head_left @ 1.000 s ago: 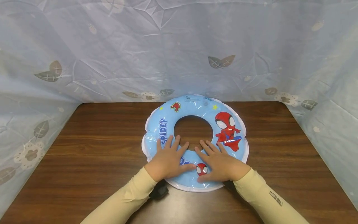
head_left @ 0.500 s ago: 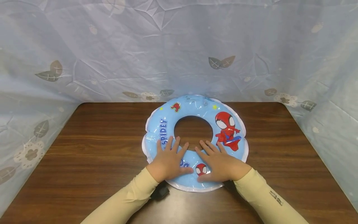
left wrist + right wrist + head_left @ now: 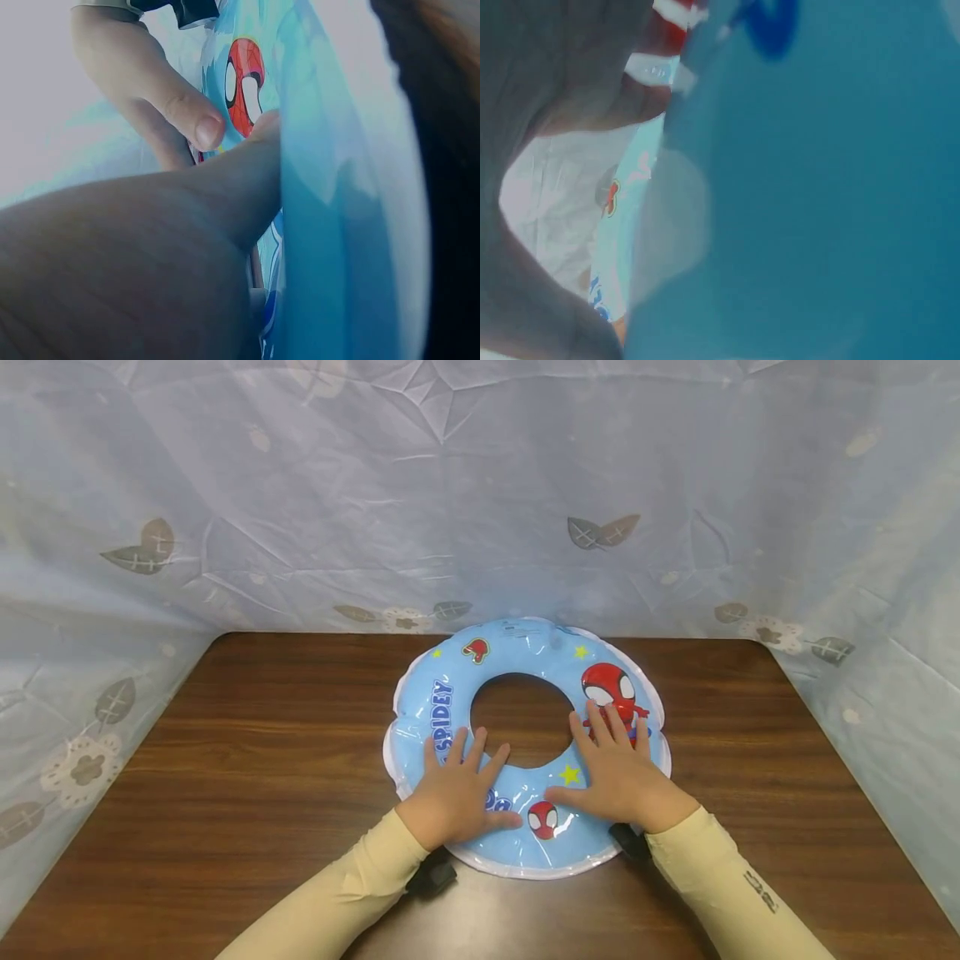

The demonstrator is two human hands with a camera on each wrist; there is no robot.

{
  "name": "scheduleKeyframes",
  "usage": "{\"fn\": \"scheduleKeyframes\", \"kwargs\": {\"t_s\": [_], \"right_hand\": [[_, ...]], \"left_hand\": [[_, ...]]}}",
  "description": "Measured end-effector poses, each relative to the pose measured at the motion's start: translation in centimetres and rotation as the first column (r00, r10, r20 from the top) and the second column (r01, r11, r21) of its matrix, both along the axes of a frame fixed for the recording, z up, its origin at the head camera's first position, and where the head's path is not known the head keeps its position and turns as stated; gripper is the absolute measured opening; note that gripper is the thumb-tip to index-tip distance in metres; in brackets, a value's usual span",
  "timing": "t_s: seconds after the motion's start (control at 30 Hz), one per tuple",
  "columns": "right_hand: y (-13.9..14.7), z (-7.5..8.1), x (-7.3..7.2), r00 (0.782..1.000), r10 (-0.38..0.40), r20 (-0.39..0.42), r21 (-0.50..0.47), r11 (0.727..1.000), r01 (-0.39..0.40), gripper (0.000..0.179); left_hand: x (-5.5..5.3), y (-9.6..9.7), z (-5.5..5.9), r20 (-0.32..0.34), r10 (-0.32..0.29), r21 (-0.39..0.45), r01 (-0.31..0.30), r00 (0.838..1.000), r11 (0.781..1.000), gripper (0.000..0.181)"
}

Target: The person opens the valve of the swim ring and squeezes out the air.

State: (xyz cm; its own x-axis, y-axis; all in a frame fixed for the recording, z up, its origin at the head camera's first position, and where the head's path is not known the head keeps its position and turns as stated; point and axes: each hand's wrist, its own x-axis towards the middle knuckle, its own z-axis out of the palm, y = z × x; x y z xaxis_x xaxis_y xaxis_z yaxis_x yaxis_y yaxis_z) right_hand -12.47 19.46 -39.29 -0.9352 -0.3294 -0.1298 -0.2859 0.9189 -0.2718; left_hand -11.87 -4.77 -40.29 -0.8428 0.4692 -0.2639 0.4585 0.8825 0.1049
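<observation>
A light-blue inflatable swim ring (image 3: pixel 517 852) with red cartoon figures and "SPIDEY" lettering lies flat on the wooden table. On its near-left part rests my left hand (image 3: pixel 453 802), fingers spread and straight, thumb pointing toward the small red face print. My right hand (image 3: pixel 626 777) lies spread over the right side, covering the lower part of the large red figure. In the left wrist view, the thumb (image 3: pixel 255 172) touches the ring's surface. The right wrist view is mostly filled by the blue vinyl of the ring (image 3: pixel 802 187), close to the lens.
The brown wooden table (image 3: pixel 262 760) reaches to a pale curtain (image 3: pixel 502 502) with leaf and flower prints, hanging behind and at both sides. Dark wrist devices (image 3: pixel 432 875) show under both wrists. The ring's far edge lies near the table's back edge.
My right hand has shifted right and a little forward across the ring, uncovering a yellow star print. The left hand stays in nearly the same place.
</observation>
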Motion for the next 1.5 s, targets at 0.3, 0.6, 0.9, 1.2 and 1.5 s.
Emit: {"fn": "scheduleKeyframes", "kwargs": {"t_s": [0.3, 0.6, 0.9, 1.2, 1.5], "right_hand": [[0.2, 0.0, -0.1, 0.999, -0.030, 0.025, 0.018, 0.999, 0.030, 0.115], [0.7, -0.8, -0.3, 0.992, 0.010, 0.127, 0.076, 0.997, -0.019, 0.116], [0.7, -0.1, -0.1, 0.972, 0.036, 0.232, 0.074, 0.996, -0.055, 0.122], [0.3, -1.2, 0.6, 0.967, 0.006, 0.254, 0.076, 0.997, -0.026, 0.130], [-0.8, -0.6, 1.2, 0.968, -0.006, 0.252, 0.111, 0.994, -0.022, 0.124]], "left_hand": [[-0.2, 0.0, -0.3, -0.001, -0.007, -0.010, 0.007, 1.000, 1.000, 0.096], [-0.4, -0.2, -0.1, 0.016, -0.009, 0.012, 0.009, 1.000, 1.000, 0.095], [-1.0, -0.7, 0.1, 0.090, -0.023, 0.046, 0.019, 0.996, 0.999, 0.094], [-2.2, -1.7, 0.1, 0.126, -0.079, 0.089, 0.068, 0.989, 0.994, 0.092], [-1.4, -1.3, 1.0, 0.017, -0.142, 0.120, 0.139, 0.990, 0.983, 0.091]]}}
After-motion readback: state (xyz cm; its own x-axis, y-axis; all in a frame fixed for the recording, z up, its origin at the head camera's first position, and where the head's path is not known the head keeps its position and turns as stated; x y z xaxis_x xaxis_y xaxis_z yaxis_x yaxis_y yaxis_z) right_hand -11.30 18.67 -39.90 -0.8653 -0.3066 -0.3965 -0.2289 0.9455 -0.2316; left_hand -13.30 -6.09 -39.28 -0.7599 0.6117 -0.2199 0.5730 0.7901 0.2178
